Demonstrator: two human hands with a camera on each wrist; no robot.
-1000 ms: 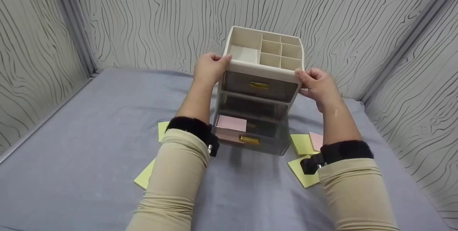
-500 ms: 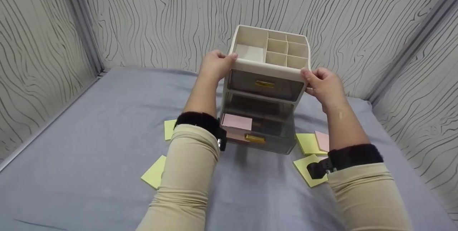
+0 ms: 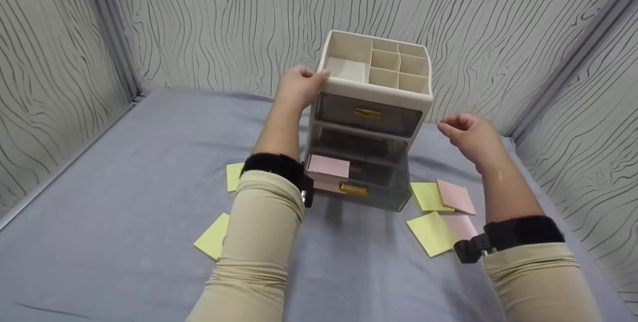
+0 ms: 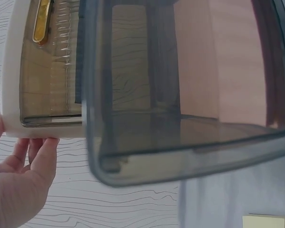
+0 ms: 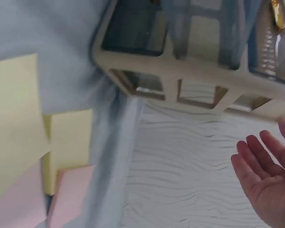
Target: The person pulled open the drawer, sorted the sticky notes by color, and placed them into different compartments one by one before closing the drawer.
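Sleeves nearest: left sleeve [image 3: 256, 232] and right sleeve [image 3: 541, 282], black camera strap at each wrist, both on the near side of the drawer organizer [image 3: 371, 88], which stands on the cloth-covered worktop [image 3: 144, 187]. Near-left of organizer: one yellow pad [image 3: 214, 237], partly behind the left sleeve. Near-right of it: another yellow pad [image 3: 431, 235] overlapping a pink pad [image 3: 461, 225]. Bit further back, right of organizer, a second pair: yellow [image 3: 425, 197] with pink [image 3: 456, 196] lapping over it. Left of organizer, a yellow pad [image 3: 234, 177], partly covered by the left arm. Organizer's middle drawer [image 3: 381, 195] is out toward the person, gold handle, pink block of notes [image 3: 329, 166] inside on its left. Right hand [image 3: 471, 137] is right of organizer, not touching it, fingers loosely bent, nothing in them. Left hand [image 3: 299, 87] pinches organizer's upper left front edge, thumb on the front. Top drawer [image 3: 394, 118] fully in, divided tray [image 3: 346, 69] above. Behind organizer: wood-grain wall [image 3: 249, 18].
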